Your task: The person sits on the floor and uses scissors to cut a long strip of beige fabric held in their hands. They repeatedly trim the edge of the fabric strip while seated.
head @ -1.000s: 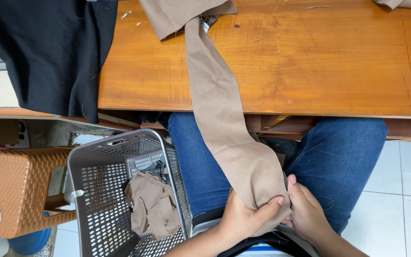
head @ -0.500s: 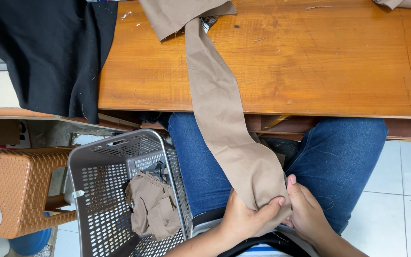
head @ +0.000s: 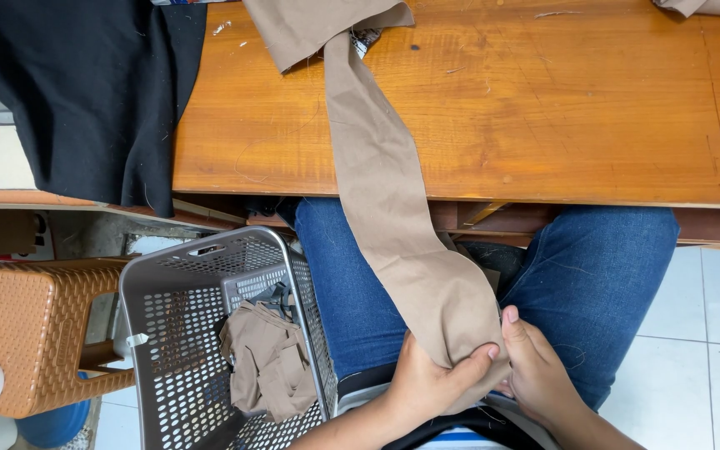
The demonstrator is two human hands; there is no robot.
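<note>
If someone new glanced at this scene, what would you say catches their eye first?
Most striking is the long tan fabric strip running from the wooden table down over the blue-jeaned lap, its lower end pinched by the left hand and the right hand. To the left stands a grey perforated basket holding crumpled tan cloth, and black fabric drapes over the table's left end.
</note>
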